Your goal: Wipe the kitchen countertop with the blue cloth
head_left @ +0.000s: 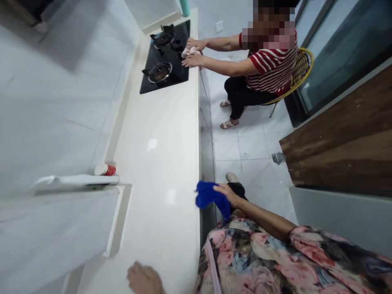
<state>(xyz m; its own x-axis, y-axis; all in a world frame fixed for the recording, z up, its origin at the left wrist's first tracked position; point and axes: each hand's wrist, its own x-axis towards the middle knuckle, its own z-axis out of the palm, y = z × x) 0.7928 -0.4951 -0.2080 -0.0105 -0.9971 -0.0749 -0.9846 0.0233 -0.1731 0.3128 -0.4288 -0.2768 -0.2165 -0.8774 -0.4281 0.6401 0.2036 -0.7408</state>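
Blue soft cloth (211, 198) is clamped, bunched, in the right hand (228, 192) at the front edge of the long white stone countertop (165, 122). It is judged light and limp, best gripped by a gathered fold. The left hand (143, 279), on the countertop's near end, is cut off, so whether it is closed cannot be told

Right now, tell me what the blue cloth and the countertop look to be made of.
The blue cloth: soft woven or microfibre fabric, matte; it bunches and droops in folds from the right hand. The countertop: probably polished stone or a composite, cream and glossy; it mirrors bright light patches.
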